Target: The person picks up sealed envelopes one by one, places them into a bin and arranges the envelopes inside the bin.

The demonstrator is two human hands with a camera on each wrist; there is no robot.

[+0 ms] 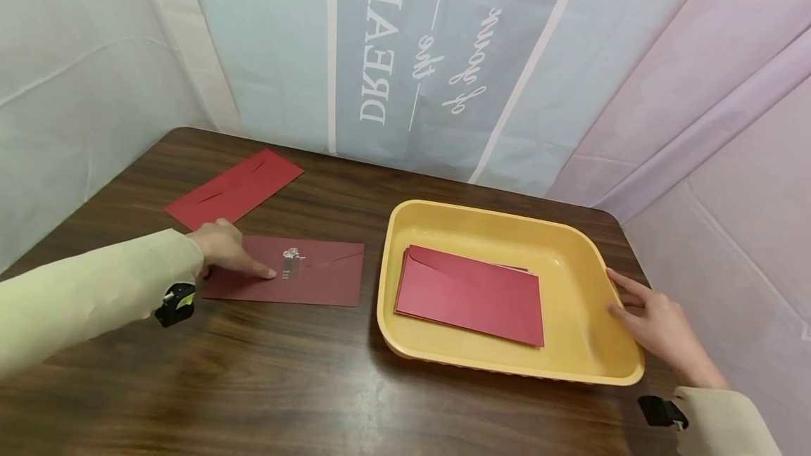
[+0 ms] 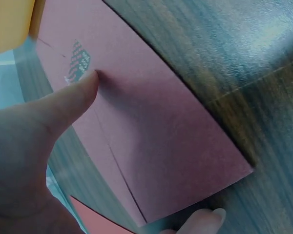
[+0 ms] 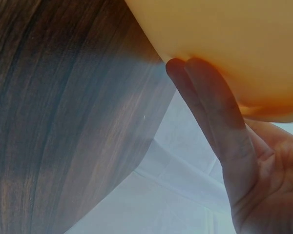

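My left hand (image 1: 223, 248) is over a dark red envelope (image 1: 329, 273) lying flat on the table. Its thumb (image 2: 85, 87) touches the envelope near a small silver print. One fingertip (image 2: 207, 222) shows just past the envelope's short edge; the other fingers are mostly hidden. A yellow plastic tray (image 1: 494, 215) stands at the right, and my right hand (image 1: 659, 329) grips its right rim. The thumb is over the rim, while straight fingers (image 3: 215, 107) press the outer wall. Inside the tray lies a small stack of red envelopes (image 1: 472, 294).
Another, brighter red envelope (image 1: 237, 188) lies at an angle on the back left of the brown wooden table (image 1: 253, 385). Behind the table hangs a printed cloth (image 1: 285, 55), with pale sheets at both sides.
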